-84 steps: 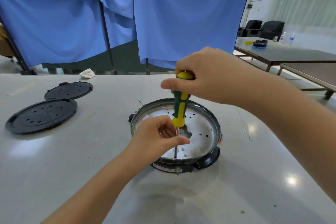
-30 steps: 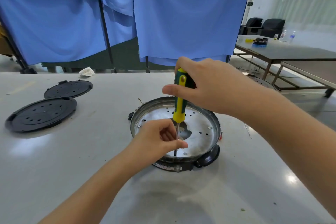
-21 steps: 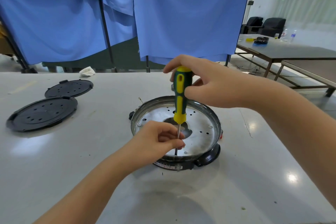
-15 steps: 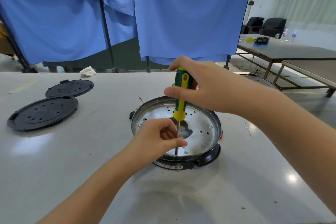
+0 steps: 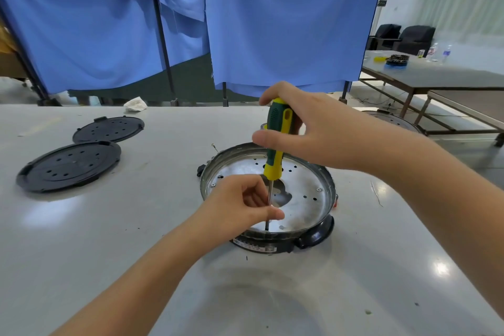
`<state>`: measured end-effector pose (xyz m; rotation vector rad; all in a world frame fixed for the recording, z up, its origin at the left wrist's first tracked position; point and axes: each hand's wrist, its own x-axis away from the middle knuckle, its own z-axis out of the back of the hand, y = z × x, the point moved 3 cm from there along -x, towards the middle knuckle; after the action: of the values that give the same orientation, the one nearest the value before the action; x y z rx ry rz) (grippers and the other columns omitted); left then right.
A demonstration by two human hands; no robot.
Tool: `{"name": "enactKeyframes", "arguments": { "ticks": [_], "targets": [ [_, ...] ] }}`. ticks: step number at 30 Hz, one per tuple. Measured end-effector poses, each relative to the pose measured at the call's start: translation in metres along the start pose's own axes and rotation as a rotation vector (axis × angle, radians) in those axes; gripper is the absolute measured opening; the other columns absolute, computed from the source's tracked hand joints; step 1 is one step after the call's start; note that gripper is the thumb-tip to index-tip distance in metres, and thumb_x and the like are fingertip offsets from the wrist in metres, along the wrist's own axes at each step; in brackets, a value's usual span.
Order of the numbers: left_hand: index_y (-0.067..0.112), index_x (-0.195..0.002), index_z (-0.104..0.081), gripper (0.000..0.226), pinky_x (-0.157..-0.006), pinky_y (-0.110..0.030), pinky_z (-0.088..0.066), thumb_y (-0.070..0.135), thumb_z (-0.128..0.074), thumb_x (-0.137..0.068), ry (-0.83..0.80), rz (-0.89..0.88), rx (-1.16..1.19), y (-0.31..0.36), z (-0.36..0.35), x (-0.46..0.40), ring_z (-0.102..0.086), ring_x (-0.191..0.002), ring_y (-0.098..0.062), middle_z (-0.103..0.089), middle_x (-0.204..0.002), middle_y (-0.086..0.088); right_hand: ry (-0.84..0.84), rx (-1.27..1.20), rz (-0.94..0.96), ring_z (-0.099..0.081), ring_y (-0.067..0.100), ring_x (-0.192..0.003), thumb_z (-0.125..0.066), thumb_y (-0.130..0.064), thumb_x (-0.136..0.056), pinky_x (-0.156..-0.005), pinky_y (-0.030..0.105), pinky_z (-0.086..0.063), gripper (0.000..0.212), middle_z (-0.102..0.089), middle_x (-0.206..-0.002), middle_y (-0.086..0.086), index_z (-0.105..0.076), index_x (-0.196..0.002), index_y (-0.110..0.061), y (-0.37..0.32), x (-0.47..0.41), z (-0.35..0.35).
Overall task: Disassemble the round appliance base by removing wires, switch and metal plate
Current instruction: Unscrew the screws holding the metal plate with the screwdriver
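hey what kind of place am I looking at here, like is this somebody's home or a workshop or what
Probably a workshop or test hall, not a home: long grey worktables, blue cloth screens on poles, and another table with tools beyond.

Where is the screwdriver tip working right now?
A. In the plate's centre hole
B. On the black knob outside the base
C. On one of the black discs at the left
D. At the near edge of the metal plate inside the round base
D: the screwdriver stands upright, its shaft pinched by the left hand and its handle gripped by the right hand, with the tip down at the near edge of the metal plate.
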<state>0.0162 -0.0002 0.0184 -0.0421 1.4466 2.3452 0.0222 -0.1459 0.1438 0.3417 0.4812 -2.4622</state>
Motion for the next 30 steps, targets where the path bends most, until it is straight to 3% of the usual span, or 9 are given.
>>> {"name": "enactKeyframes", "arguments": {
  "ticks": [3, 7, 9, 11, 17, 19, 22, 26, 30],
  "targets": [
    [0.025, -0.078, -0.067, 0.014, -0.068, -0.017, -0.054, 0.025, -0.081, -0.075, -0.060, 0.007, 0.019, 0.001, 0.001, 0.001, -0.070, -0.071, -0.006, -0.073, -0.077, 0.009, 0.105, 0.209, 0.040, -0.046, 0.007, -0.050, -0.045, -0.061, -0.090, -0.046, 0.018, -0.032, 0.039, -0.052, -0.065, -0.007, -0.047, -0.110, -0.028, 0.000, -0.001, 0.003],
    [0.026, -0.096, -0.072, 0.019, -0.083, -0.020, -0.055, 0.010, -0.069, -0.086, -0.183, 0.050, 0.085, -0.001, 0.001, 0.003, -0.072, -0.087, -0.009, -0.076, -0.092, 0.006, -0.042, -0.194, 0.000, -0.057, -0.003, -0.068, -0.053, -0.027, -0.092, -0.061, 0.010, -0.047, 0.029, -0.057, -0.081, -0.008, -0.047, -0.119, -0.034, 0.002, 0.000, 0.002],
    [0.024, -0.082, -0.073, 0.014, -0.074, -0.015, -0.053, 0.010, -0.076, -0.080, -0.133, 0.062, 0.094, 0.000, 0.002, 0.002, -0.073, -0.079, -0.008, -0.077, -0.083, 0.005, -0.108, -0.359, 0.000, -0.062, 0.008, -0.094, -0.054, -0.018, -0.087, -0.085, 0.028, -0.054, 0.042, -0.061, -0.103, -0.004, -0.046, -0.123, -0.038, 0.002, 0.000, 0.001],
    [0.024, -0.067, -0.070, 0.017, -0.064, -0.009, -0.048, 0.014, -0.083, -0.072, -0.066, 0.055, 0.079, 0.001, 0.002, 0.001, -0.069, -0.065, -0.003, -0.074, -0.072, 0.009, -0.131, -0.438, 0.015, -0.061, 0.015, -0.104, -0.061, -0.021, -0.086, -0.091, 0.039, -0.053, 0.044, -0.060, -0.110, -0.006, -0.046, -0.124, -0.037, 0.000, 0.000, -0.002],
    [0.019, -0.071, -0.066, 0.021, -0.060, -0.010, -0.047, 0.027, -0.085, -0.069, -0.043, 0.019, -0.010, 0.001, -0.001, -0.001, -0.061, -0.058, 0.001, -0.067, -0.063, 0.015, 0.062, -0.277, -0.009, -0.061, 0.012, -0.080, -0.067, -0.062, -0.072, -0.071, 0.035, -0.055, 0.046, -0.063, -0.087, -0.002, -0.053, -0.103, -0.031, 0.003, -0.002, -0.008],
    [0.024, -0.084, -0.071, 0.010, -0.067, -0.013, -0.051, 0.025, -0.078, -0.078, -0.124, 0.034, -0.005, 0.000, 0.000, 0.000, -0.066, -0.070, 0.001, -0.071, -0.074, 0.016, 0.119, -0.099, 0.009, -0.051, 0.003, -0.071, -0.061, -0.066, -0.073, -0.059, 0.021, -0.043, 0.044, -0.054, -0.082, -0.008, -0.053, -0.099, -0.030, 0.006, -0.003, -0.002],
    [0.024, -0.107, -0.070, 0.024, -0.081, -0.017, -0.053, 0.009, -0.064, -0.089, -0.237, 0.089, 0.093, -0.002, 0.002, 0.003, -0.071, -0.092, -0.007, -0.075, -0.097, 0.008, 0.100, 0.032, 0.009, -0.043, 0.006, -0.057, -0.058, -0.065, -0.078, -0.054, 0.017, -0.036, 0.041, -0.049, -0.069, -0.009, -0.052, -0.098, -0.030, 0.009, -0.003, 0.004],
    [0.015, -0.088, -0.073, 0.014, -0.078, -0.017, -0.054, 0.002, -0.072, -0.082, -0.178, 0.098, 0.148, -0.001, 0.005, 0.002, -0.074, -0.084, -0.013, -0.077, -0.084, 0.001, -0.012, -0.191, -0.012, -0.058, 0.007, -0.076, -0.064, -0.039, -0.085, -0.064, 0.010, -0.050, 0.032, -0.057, -0.086, -0.013, -0.048, -0.112, -0.033, 0.008, 0.000, -0.001],
    [0.022, -0.069, -0.068, 0.019, -0.064, -0.012, -0.050, 0.010, -0.083, -0.071, -0.080, 0.045, 0.058, 0.000, 0.002, 0.001, -0.070, -0.066, -0.008, -0.073, -0.069, 0.005, -0.097, -0.461, -0.004, -0.063, 0.017, -0.101, -0.063, -0.014, -0.084, -0.087, 0.035, -0.056, 0.037, -0.064, -0.099, -0.005, -0.051, -0.114, -0.032, 0.007, 0.001, -0.005]
  ]
}}
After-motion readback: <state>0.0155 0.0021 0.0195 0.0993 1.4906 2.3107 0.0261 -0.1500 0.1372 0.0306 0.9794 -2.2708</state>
